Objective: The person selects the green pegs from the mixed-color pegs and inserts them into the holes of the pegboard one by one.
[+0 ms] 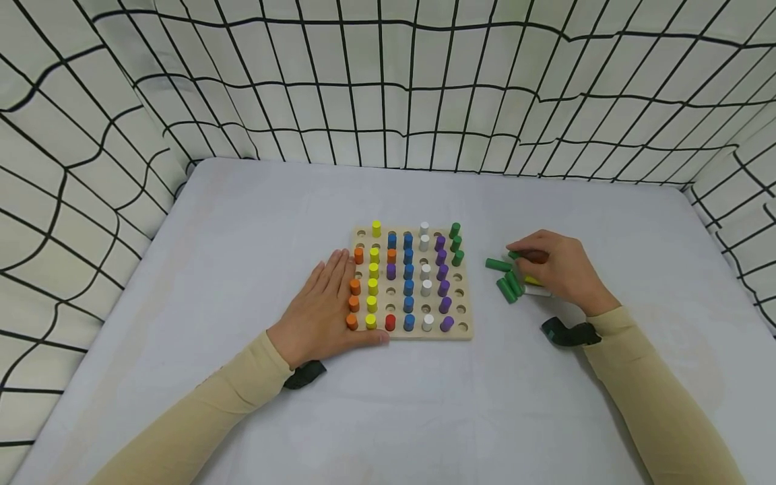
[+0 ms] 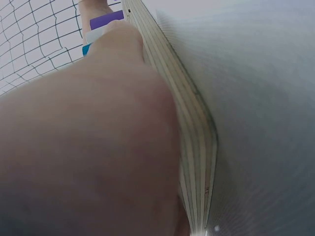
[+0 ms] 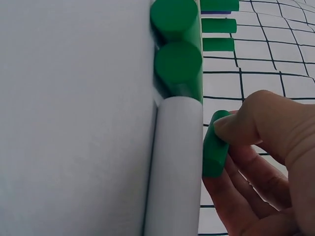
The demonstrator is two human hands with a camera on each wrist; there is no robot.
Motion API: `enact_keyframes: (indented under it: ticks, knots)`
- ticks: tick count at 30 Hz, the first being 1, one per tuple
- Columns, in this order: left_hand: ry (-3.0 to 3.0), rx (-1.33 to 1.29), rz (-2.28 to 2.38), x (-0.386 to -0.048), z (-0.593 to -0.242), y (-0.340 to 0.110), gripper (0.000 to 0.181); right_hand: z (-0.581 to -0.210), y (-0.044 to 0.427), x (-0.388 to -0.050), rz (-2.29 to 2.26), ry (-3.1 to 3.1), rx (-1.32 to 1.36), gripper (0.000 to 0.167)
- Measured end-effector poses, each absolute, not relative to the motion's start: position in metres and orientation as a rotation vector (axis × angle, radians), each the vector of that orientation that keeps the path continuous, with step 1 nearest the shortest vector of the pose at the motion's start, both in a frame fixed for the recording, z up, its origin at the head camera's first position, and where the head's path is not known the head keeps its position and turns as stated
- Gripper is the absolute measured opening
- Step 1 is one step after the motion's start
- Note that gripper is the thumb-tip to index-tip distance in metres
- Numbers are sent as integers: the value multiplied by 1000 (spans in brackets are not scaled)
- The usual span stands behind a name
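Wooden pegboard [image 1: 435, 296] lies mid-worktop [image 1: 418, 417], short of the far edge, showing five orange pegs [image 1: 355, 287], six yellow [image 1: 372, 287], seven blue [image 1: 409, 287], five white [image 1: 427, 288], seven purple [image 1: 444, 288], three green [image 1: 457, 243] and one red [image 1: 391, 322]. The left hand [image 1: 324, 306] rests along its left edge, fingers straight and close together, thumb spread. Beyond its right edge lie three loose green pegs [image 1: 498, 265], plus a yellow and a white peg partly hidden by the right hand [image 1: 560, 269].

Left wrist: the hand covers most pegs; its finger state cannot be told here.

Right wrist: thumb and fingers pinch one green peg [image 3: 214, 152]; the nearest white peg [image 3: 177, 162] is cut off.
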State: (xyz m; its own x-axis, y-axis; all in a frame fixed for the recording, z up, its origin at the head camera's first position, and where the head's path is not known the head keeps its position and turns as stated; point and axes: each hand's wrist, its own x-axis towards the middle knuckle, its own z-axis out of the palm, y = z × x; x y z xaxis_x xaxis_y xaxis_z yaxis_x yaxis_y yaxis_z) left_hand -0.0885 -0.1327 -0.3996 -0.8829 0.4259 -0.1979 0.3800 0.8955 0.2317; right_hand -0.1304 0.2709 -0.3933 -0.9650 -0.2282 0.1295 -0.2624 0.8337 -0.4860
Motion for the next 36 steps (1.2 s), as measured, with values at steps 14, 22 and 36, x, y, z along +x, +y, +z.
enact_keyframes:
  ticks: [14, 22, 36]
  knots:
    - [2820, 607, 282, -87, -400, -133, 133, -390, 269, -128, 974, -2909, 330, 24]
    - [2820, 611, 288, -88, -400, -133, 133, -387, 267, -127, 1033, -2880, 355, 23]
    - [2819, 622, 279, -87, -399, -132, 134, -387, 259, -124, 1251, -2827, 311, 21]
